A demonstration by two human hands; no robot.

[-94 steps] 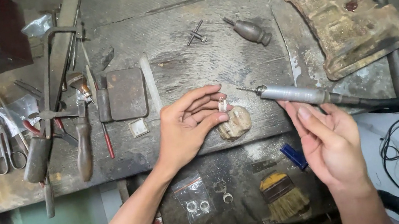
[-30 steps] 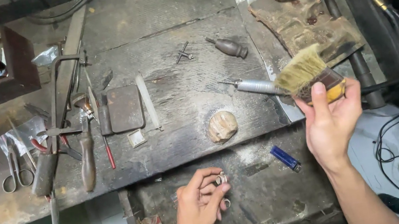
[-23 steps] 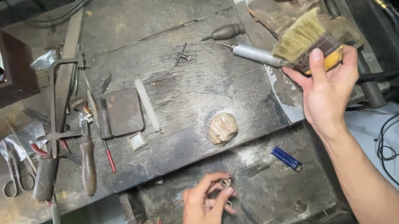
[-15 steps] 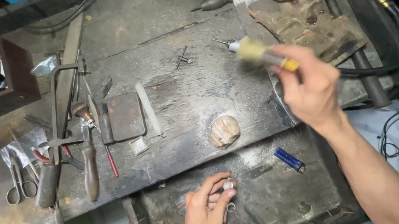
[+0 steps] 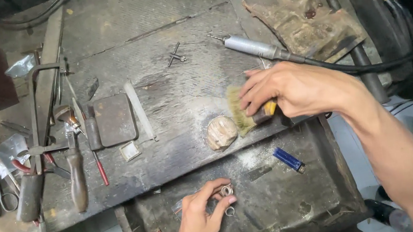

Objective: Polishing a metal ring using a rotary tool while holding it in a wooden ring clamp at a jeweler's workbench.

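Right hand (image 5: 292,90) is gripping a brush (image 5: 251,114), fingers curled over the handle, bristles pressing on the dark workbench (image 5: 170,99) just beside a pale rounded lump (image 5: 220,132). Left hand (image 5: 202,223) is pinching small metal rings (image 5: 226,191) betw. thumb & fingertips, down in the open drawer (image 5: 289,208). Blue lighter (image 5: 287,159) is lying in the drawer, rt side. Rotary handpiece (image 5: 251,47) is resting on the bench behind the brush.
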